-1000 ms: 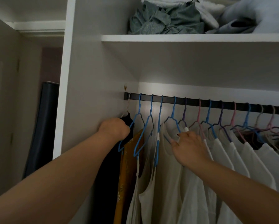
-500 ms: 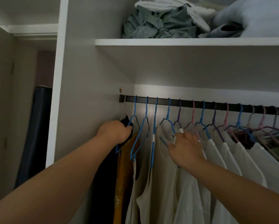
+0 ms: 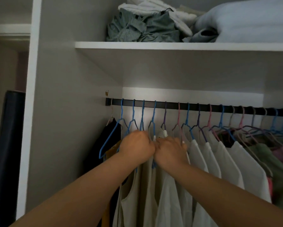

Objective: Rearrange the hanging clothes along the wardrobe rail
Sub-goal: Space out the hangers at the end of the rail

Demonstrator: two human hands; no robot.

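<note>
Folded grey-green and white laundry [image 3: 147,28] fills the white upper shelf [image 3: 170,46]. Below, left hand [image 3: 137,147] and right hand [image 3: 171,150], touching, grip cream tops' blue wire hangers [image 3: 143,115] near the black rail [image 3: 203,106]'s left end.

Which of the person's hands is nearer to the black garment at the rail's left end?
Left. The left hand is among the blue hangers, just right of the black garment. The right hand is further right, touching the left hand, at the white tops.

Dim white wardrobe [image 3: 58,79], shelf [image 3: 170,46] of folded linens [image 3: 153,25], dark roll [image 3: 6,145] alongside.
</note>
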